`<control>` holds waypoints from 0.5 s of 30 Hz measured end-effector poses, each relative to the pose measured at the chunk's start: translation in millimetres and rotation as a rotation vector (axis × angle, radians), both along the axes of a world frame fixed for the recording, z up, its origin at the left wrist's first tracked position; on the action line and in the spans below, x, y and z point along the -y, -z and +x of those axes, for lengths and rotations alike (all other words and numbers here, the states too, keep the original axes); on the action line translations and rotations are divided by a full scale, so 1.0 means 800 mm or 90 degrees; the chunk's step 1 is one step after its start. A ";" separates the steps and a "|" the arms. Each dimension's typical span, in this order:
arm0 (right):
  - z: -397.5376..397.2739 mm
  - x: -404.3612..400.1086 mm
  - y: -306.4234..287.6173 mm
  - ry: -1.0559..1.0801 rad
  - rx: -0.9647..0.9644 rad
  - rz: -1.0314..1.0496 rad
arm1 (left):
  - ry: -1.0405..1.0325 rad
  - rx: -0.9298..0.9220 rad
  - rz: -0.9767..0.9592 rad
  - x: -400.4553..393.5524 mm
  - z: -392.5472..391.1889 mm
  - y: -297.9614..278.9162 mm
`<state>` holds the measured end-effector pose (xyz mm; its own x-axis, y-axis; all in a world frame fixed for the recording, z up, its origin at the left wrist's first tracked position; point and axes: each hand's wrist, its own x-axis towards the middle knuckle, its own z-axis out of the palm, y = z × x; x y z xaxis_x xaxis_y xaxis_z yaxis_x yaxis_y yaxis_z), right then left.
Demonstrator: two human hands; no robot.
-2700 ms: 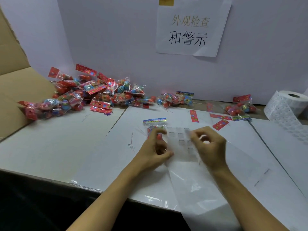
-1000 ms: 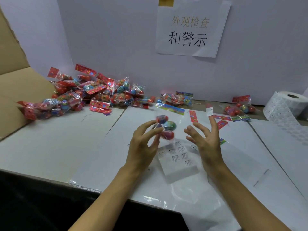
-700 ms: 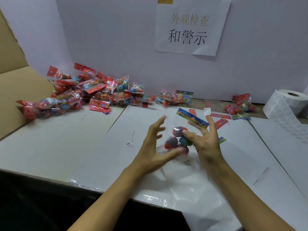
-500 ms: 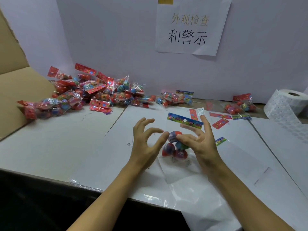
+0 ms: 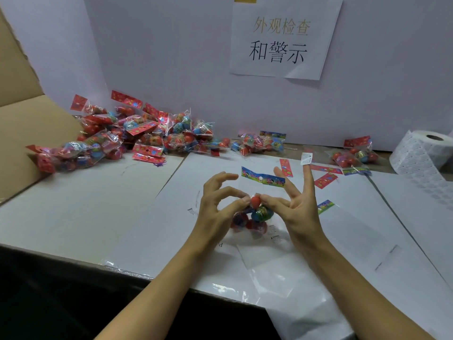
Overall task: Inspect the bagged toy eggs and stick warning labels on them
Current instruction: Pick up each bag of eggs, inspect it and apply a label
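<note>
Your left hand point(image 5: 215, 207) pinched the bag point(image 5: 255, 214) of toy eggs from its left side, thumb and forefinger curled onto the eggs, other fingers loosely bent. The bag hung between both hands, just above the tabletop point(image 5: 98, 217); its long axis ran up and away to the blue header card point(image 5: 263, 179). Your right hand point(image 5: 296, 209) pinched the same bag from the right with thumb and lower fingers. One raised finger carried the label point(image 5: 306, 158) on its tip, above and right of the bag. Judgement: the label must travel down and left to the film, so the right hand was the nearer.
</note>
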<state>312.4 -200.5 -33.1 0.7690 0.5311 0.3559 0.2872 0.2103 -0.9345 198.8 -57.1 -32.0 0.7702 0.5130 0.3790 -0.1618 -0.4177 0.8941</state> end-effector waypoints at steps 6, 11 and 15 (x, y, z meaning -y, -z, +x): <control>0.000 0.001 0.000 0.022 -0.011 0.017 | 0.102 -0.002 0.000 0.003 -0.003 0.003; 0.002 0.004 -0.001 0.054 -0.031 0.022 | 0.172 -0.037 0.004 0.000 -0.001 0.010; -0.004 0.003 -0.010 0.101 -0.046 0.033 | 0.141 0.028 -0.020 -0.001 0.000 0.007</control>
